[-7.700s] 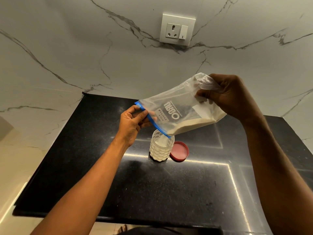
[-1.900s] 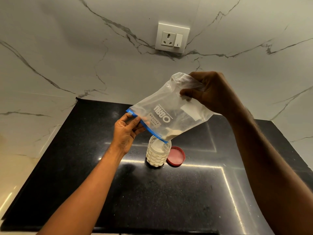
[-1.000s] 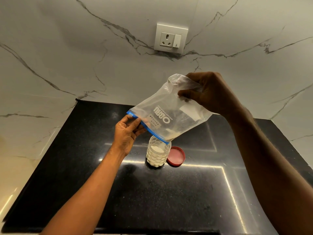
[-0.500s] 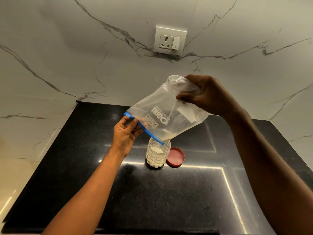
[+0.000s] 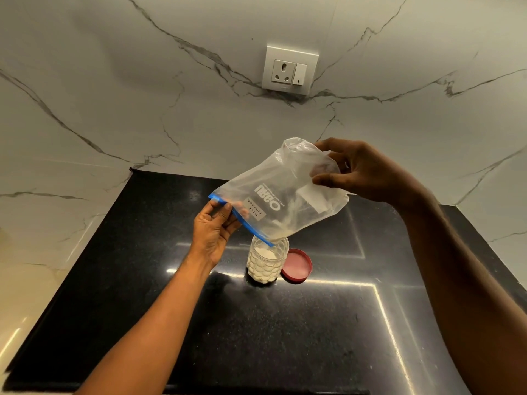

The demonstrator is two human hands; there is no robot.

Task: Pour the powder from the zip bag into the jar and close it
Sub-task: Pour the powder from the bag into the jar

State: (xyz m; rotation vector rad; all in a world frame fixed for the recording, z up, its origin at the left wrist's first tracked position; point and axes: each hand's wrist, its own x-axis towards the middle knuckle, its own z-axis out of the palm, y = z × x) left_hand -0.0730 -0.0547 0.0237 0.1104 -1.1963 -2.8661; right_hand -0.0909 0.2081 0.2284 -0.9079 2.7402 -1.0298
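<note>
A clear zip bag (image 5: 282,195) with a blue zip strip hangs tilted over a small clear jar (image 5: 266,265). Its lower open corner rests at the jar's mouth. My left hand (image 5: 214,232) pinches the blue zip edge at the left. My right hand (image 5: 362,172) grips the raised bottom end of the bag, with the upper fingers spread. Only a thin trace of white powder clings inside the bag. The jar stands upright on the black countertop (image 5: 256,337) and is nearly full of white powder. A red lid (image 5: 297,265) lies flat just right of the jar, touching it.
A white marble wall rises behind the counter, with a socket and switch plate (image 5: 291,70) high at the centre. The counter's left edge drops to a pale floor (image 5: 17,303). A bright light line reflects across the black surface.
The bag has emptied into the jar since the earliest frame. In the last half second my right hand's upper fingers have loosened and spread on the bag's end.
</note>
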